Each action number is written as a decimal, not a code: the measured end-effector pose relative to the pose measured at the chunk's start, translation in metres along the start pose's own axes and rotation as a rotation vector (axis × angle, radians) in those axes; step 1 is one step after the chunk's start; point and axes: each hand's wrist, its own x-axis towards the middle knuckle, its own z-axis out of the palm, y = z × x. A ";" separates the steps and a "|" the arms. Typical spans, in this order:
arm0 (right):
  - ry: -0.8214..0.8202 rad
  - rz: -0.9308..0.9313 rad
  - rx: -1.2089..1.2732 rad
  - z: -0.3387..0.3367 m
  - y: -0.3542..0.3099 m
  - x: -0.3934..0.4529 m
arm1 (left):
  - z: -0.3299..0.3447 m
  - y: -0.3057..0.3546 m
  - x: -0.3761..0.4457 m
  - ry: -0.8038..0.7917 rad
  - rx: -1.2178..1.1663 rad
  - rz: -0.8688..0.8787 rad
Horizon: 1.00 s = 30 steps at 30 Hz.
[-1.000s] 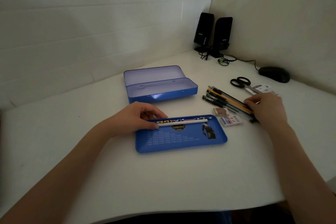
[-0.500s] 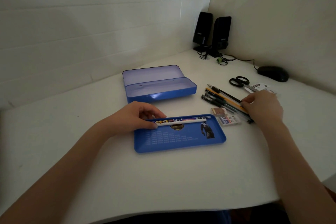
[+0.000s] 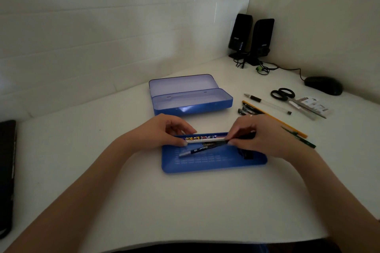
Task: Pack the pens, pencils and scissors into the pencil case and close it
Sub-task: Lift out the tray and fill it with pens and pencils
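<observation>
An open blue pencil case [image 3: 191, 107] stands mid-table with its lid tilted back. In front of it lies a flat blue tray [image 3: 213, 163]. My left hand [image 3: 164, 129] holds a white pencil [image 3: 202, 139] at the tray's far edge. My right hand [image 3: 265, 135] is shut on a dark blue pen [image 3: 202, 149] that slants over the tray just in front of the pencil. To the right lie a clear pen [image 3: 267, 103], a yellow pencil [image 3: 275, 119], dark pens [image 3: 247, 111], a green pencil [image 3: 300, 139] and black-handled scissors [image 3: 292, 99].
Two black speakers [image 3: 251, 37] with cables stand in the far corner. A black mouse [image 3: 323, 85] sits at the right wall. A small packet [image 3: 314, 104] lies under the scissors. A dark device [image 3: 6, 170] lies at the left edge.
My right hand left the pile of pens at the right and came over the tray with a dark blue pen. The left hand stayed on the white pencil.
</observation>
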 end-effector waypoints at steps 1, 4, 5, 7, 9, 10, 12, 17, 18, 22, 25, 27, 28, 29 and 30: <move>-0.021 -0.027 -0.031 0.004 -0.001 0.002 | 0.000 0.000 0.000 -0.004 -0.009 -0.005; -0.027 -0.056 -0.076 0.014 -0.004 0.005 | -0.002 0.002 0.000 -0.006 -0.062 -0.024; -0.020 -0.071 -0.095 0.018 -0.006 0.006 | -0.002 0.003 -0.001 -0.020 -0.080 -0.032; 0.012 -0.093 -0.121 0.025 -0.007 0.008 | -0.001 0.005 -0.002 -0.065 -0.072 -0.035; 0.052 -0.098 -0.127 0.030 -0.009 0.010 | 0.002 0.005 -0.001 -0.090 -0.015 -0.024; 0.060 -0.094 -0.125 0.032 -0.009 0.011 | 0.003 0.005 -0.001 -0.087 0.002 -0.014; 0.073 -0.086 -0.130 0.034 -0.008 0.012 | 0.003 0.003 0.001 -0.067 0.007 0.006; 0.210 -0.002 -0.094 0.023 -0.001 0.012 | 0.004 0.001 0.001 -0.034 -0.007 0.017; 0.282 0.047 -0.082 0.016 0.005 0.012 | 0.005 0.001 0.001 -0.030 -0.013 0.019; 0.565 0.335 -0.196 -0.017 0.045 0.002 | 0.007 0.002 0.001 -0.015 -0.025 0.030; 0.623 0.529 -0.256 -0.032 0.072 -0.011 | 0.007 0.002 0.001 -0.014 -0.038 0.038; 0.589 0.616 -0.269 -0.035 0.080 -0.014 | 0.007 0.002 0.001 -0.015 -0.037 0.038; 0.563 0.649 -0.270 -0.035 0.081 -0.015 | 0.007 0.002 0.001 -0.015 -0.035 0.036; 0.547 0.671 -0.266 -0.035 0.081 -0.014 | 0.007 0.002 0.001 -0.014 -0.032 0.032; 0.538 0.685 -0.257 -0.035 0.081 -0.014 | 0.007 0.002 0.001 -0.015 -0.031 0.029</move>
